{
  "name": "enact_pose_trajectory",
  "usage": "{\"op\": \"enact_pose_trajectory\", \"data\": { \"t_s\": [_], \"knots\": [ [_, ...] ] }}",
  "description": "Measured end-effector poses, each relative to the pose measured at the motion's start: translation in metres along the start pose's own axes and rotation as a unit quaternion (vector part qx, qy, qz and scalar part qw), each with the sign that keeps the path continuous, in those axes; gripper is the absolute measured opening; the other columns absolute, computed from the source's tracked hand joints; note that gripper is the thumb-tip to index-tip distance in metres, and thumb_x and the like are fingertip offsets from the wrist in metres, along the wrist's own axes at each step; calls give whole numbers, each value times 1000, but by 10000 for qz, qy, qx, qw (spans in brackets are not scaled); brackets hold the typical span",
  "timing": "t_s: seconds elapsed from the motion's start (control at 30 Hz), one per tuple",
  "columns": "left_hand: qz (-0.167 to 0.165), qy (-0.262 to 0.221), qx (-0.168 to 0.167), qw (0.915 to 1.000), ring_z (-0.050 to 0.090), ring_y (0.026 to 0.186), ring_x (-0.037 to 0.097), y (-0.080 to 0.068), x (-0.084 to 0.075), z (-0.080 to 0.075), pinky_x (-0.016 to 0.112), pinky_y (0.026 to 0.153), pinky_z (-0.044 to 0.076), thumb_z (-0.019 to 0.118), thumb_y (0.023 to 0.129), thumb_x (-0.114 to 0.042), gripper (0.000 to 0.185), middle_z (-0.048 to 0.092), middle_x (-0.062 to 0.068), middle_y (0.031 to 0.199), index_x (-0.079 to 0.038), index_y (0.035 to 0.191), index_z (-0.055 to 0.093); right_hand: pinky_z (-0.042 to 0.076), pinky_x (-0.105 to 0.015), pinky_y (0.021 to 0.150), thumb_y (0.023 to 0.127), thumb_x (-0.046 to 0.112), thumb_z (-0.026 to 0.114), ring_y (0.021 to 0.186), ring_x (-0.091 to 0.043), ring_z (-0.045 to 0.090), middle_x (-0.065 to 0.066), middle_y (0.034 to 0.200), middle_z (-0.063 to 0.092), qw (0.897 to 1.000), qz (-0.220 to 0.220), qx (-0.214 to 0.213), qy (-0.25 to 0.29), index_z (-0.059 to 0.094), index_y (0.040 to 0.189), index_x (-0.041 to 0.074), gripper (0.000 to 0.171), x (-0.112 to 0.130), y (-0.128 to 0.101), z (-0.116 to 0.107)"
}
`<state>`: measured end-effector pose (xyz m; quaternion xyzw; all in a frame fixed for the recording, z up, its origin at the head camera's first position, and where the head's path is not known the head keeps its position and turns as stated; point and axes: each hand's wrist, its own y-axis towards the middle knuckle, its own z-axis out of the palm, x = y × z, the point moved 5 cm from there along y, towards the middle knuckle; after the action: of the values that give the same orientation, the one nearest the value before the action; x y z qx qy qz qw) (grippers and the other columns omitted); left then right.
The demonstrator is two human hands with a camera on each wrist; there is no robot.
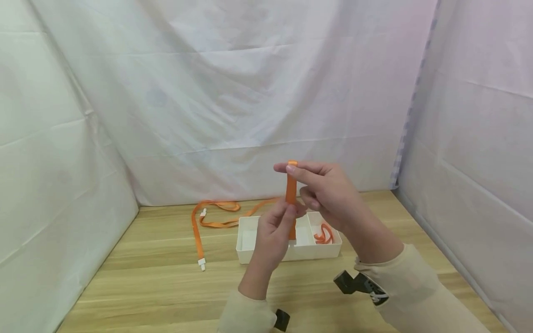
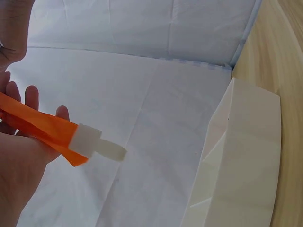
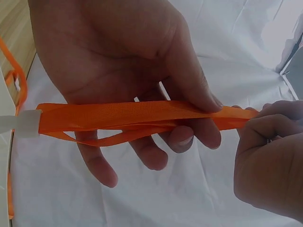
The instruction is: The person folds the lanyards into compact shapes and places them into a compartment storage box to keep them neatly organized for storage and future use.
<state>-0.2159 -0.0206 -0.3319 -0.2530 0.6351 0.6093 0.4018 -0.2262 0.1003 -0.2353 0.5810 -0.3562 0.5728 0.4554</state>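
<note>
An orange lanyard (image 1: 291, 187), folded into a flat strip, is held upright above a white tray. My left hand (image 1: 272, 231) pinches the strip between thumb and fingers at its lower part. Higher up, my right hand (image 1: 333, 189) grips the folded top between thumb and index finger. Below the left hand, the strip ends in a white plastic clip (image 2: 97, 143), which hangs free in the left wrist view. In the right wrist view, several bands of the strip (image 3: 113, 116) lie together across the left hand's fingers, with one thin loop bowing out.
The white tray (image 1: 314, 252) stands on the wooden table (image 1: 145, 277) behind the hands. A small orange coiled strap (image 1: 324, 235) lies in its right compartment. Left of the tray, another orange lanyard (image 1: 195, 231) with white clips is spread loosely. White cloth (image 1: 229, 92) hangs around the table.
</note>
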Motion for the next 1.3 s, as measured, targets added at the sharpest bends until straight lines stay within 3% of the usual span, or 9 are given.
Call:
{"op": "enact_pose_trajectory", "data": {
  "t_s": [0.27,0.6,0.7,0.83,0.93,1.0,1.07,1.17,1.3],
  "knots": [
    [43,477,185,9987,61,95,10,0,2,0,27,88,51,54,113,-18,28,76,22,103,0,108,75,37,-23,52,104,19,69,48,-11,33,6,126,78,9997,-15,-47,-237,78,126,12,24,1,1,-5],
    [-118,513,288,9982,69,102,10,-3,-2,-5,32,101,55,54,113,-19,30,77,20,104,1,107,76,30,-23,50,105,26,68,49,-10,32,1,126,76,9975,-98,-207,-675,76,129,4,33,-1,5,-11],
    [-316,131,-27,9994,73,103,12,-2,-3,-11,32,99,59,54,113,-21,32,79,11,103,2,108,76,26,-24,48,106,36,67,47,-11,30,1,92,73,9925,-96,-381,-1161,78,125,7,37,-8,5,-17],
    [-499,-983,-509,9926,75,101,18,1,-8,-20,33,96,61,54,113,-24,31,77,-3,100,-5,103,77,29,-25,44,105,45,66,46,-12,34,4,57,48,9819,-129,-672,-1767,79,125,19,35,-34,-5,-25],
    [-444,-1718,-696,9817,72,99,18,4,-14,-27,34,99,60,53,113,-23,30,77,-4,96,-14,100,78,36,-23,41,106,36,68,45,-10,40,2,76,66,9759,-659,-616,-1987,76,123,21,25,-60,-17,-21],
    [-392,-1970,-772,9766,71,99,17,6,-18,-30,35,101,59,52,114,-22,31,77,-2,95,-16,99,78,37,-20,40,104,20,70,44,-4,41,-4,95,74,9616,-1599,-446,-2184,75,119,17,16,-73,-24,-13],
    [-391,-2081,-820,9739,71,99,17,7,-21,-31,35,101,58,51,114,-21,31,76,-2,94,-17,100,79,37,-17,41,101,4,70,45,2,38,-7,119,74,9362,-2568,-254,-2384,74,118,12,19,-82,-32,-4],
    [-409,-2147,-800,9725,70,99,17,6,-22,-32,35,99,59,50,114,-20,32,75,-1,94,-17,99,79,36,-13,43,96,-7,70,49,8,34,-11,122,73,8978,-3483,-189,-2688,74,119,8,27,-88,-38,7],
    [-423,-2271,-652,9708,69,98,18,4,-22,-30,30,91,60,51,114,-21,32,75,0,94,-17,100,79,35,-12,45,97,-4,70,51,7,34,-10,125,72,8959,-3479,-207,-2754,74,124,7,29,-91,-38,14]
  ]
}}
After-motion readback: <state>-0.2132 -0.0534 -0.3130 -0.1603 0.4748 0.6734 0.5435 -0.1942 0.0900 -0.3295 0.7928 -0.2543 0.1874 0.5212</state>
